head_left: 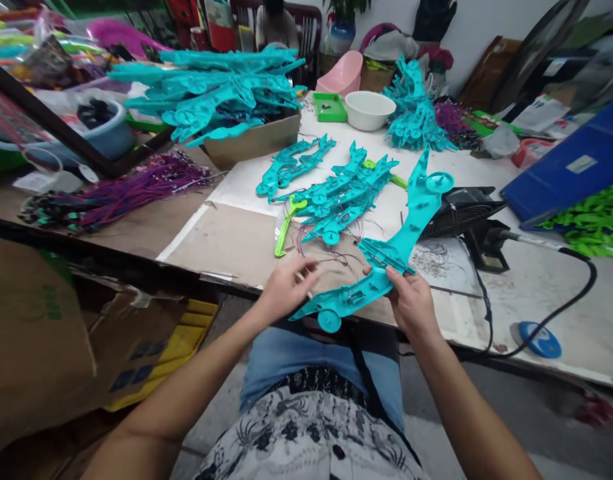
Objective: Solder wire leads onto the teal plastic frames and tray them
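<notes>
My right hand (413, 303) grips a long turquoise plastic shell part (409, 233) at its middle, thumb on top. The part is curved, with round discs near both ends, and hangs tilted over the table's front edge. To its left, my left hand (290, 288) has its fingers curled together near the part's lower end; a small pale bit shows at the fingertips, too small to name. Thin dark wires (343, 257) run just beyond that hand. Behind them lies a pile of similar turquoise parts (336, 193) with a lime-green plastic piece (285, 230) at its left.
A soldering iron (531, 239) rests in its stand at right, its cable looping past a blue round tin (539, 339). A cardboard box (261, 141) heaped with turquoise parts, purple wire bundles (136, 190), a white bowl (370, 110) and a blue bin (576, 160) stand around.
</notes>
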Demonstrator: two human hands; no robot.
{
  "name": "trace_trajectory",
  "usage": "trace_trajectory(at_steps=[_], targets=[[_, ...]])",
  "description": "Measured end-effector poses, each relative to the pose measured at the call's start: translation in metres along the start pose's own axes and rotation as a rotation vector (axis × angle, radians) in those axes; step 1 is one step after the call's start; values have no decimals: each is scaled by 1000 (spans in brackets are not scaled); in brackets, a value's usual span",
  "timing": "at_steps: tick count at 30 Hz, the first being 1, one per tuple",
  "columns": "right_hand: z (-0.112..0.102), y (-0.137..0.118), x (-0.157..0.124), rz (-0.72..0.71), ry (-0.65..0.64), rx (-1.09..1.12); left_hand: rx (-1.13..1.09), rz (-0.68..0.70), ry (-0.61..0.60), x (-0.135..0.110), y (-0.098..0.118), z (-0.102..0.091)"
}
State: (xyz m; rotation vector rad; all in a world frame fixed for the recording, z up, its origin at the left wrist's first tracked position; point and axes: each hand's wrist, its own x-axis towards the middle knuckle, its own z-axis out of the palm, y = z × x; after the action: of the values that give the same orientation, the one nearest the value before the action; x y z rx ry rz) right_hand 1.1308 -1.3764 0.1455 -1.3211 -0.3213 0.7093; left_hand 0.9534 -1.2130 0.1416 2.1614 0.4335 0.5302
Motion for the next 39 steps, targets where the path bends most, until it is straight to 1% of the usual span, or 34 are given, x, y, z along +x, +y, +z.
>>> trace_trajectory(at_steps=[1, 2, 3, 4, 5, 6, 8, 9, 10, 12, 15, 17, 19, 21, 23, 26, 28, 31, 32, 33, 34, 35, 37, 39], targets=[[-2, -2, 0, -1, -14, -13, 28, 10, 46, 4, -6, -3], [-4, -4, 0, 3, -33, -25, 80, 60, 47, 9, -11, -4], [-5, -6, 1, 12, -51, -35, 151, 134, 4, 14, -16, -3], [-5, -8, 1, 23, -62, -41, 234, 212, -64, 19, -19, 0], [-5, -9, 1, 30, -65, -44, 330, 272, -138, 24, -21, 5], [-5, -10, 2, 34, -61, -46, 433, 300, -204, 28, -22, 10], [-6, -10, 2, 40, -41, -54, 627, 277, -277, 36, -22, 17], [-7, -10, 2, 45, -30, -59, 701, 254, -282, 38, -22, 17], [-9, -9, 3, 54, -21, -63, 760, 234, -262, 39, -21, 12], [-14, -6, 5, 85, -3, -63, 844, 213, -154, 39, -16, -8], [-21, 2, 11, 140, 4, -53, 915, 199, 58, 33, 1, -54], [-22, 8, 16, 166, -6, -42, 917, 201, 159, 29, 18, -83], [-21, 14, 20, 181, -14, -24, 858, 205, 248, 24, 34, -104], [-19, 19, 24, 195, -5, -1, 765, 193, 312, 21, 43, -116], [-18, 24, 27, 203, 15, 26, 694, 155, 304, 19, 41, -124], [-21, 30, 31, 221, 34, 55, 704, 90, 235, 22, 24, -137], [-25, 33, 36, 247, 30, 47, 734, 65, 224, 27, 13, -150], [-29, 35, 45, 266, 19, 16, 766, 70, 236, 36, 4, -172], [-30, 35, 47, 267, 19, 11, 782, 63, 208, 39, 3, -178], [-30, 35, 50, 269, 27, 10, 805, 43, 149, 41, 1, -184], [-30, 35, 51, 274, 38, 11, 840, 4, 60, 42, -3, -189], [-30, 35, 52, 285, 46, 12, 881, -62, -58, 41, -8, -193], [-31, 36, 52, 311, 40, 12, 934, -241, -341, 37, -25, -198], [-31, 36, 51, 330, 26, 11, 845, -392, -599, 31, -48, -197]])
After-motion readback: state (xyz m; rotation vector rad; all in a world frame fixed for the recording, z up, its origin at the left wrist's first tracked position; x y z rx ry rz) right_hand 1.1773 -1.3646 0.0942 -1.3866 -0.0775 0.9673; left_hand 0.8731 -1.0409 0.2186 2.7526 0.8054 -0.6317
